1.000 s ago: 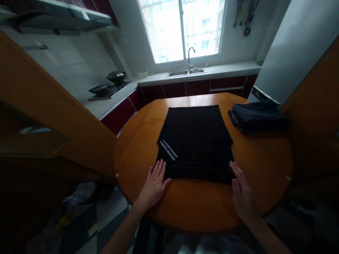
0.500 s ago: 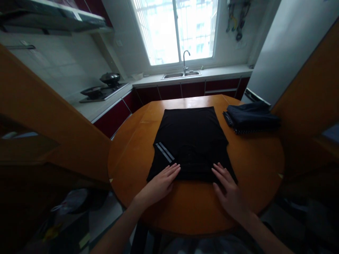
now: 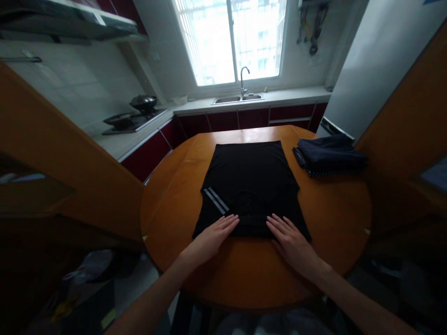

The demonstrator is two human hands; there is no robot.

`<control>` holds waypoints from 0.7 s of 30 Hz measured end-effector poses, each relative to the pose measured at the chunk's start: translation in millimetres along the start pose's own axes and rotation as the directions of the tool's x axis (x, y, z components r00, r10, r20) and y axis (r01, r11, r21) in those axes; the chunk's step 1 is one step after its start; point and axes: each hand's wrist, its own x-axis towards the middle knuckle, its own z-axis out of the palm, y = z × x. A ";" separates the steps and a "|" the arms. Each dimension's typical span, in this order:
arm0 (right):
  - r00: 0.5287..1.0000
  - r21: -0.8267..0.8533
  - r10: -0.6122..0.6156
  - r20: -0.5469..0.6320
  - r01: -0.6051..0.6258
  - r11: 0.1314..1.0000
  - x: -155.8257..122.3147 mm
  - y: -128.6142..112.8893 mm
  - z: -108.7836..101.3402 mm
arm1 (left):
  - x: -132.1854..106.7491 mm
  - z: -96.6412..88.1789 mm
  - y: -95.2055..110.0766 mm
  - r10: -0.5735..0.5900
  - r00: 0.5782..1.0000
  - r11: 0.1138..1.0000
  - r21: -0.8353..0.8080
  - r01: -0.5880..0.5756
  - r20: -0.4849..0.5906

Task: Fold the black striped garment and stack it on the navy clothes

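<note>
Drawn inward from the side corners since a second ago, the left hand (image 3: 212, 237) and right hand (image 3: 292, 244) rest on a black garment's (image 3: 249, 172) near edge, fingers (image 3: 226, 222) outstretched and flat. It spreads beyond them across a wooden surface (image 3: 167, 190); folded clothes (image 3: 330, 153) lie farther off, to their right.

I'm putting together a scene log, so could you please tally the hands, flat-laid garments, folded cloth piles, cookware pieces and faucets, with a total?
Hands: 2, left hand and right hand
Flat-laid garments: 1, black garment
Folded cloth piles: 1, dark pile
Cookware: 2, nearer piece and farther piece
Faucets: 1, faucet
Total: 7
</note>
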 end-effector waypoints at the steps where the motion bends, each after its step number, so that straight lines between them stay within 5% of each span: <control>1: 1.000 -0.011 -0.018 0.004 0.018 1.000 2.0 1.5 -0.4 | -0.9 -1.0 -0.3 0.005 1.000 1.000 -0.002 -0.005 0.001; 13: 0.995 0.054 -0.094 0.014 0.093 0.994 12.5 16.2 -2.6 | -8.5 0.8 -14.1 0.050 0.991 0.999 0.024 -0.047 -0.122; 21: 0.989 0.194 -0.088 0.123 0.063 0.979 30.6 22.7 -19.5 | -2.6 -12.5 -26.4 0.027 0.997 0.990 -0.134 -0.036 -0.073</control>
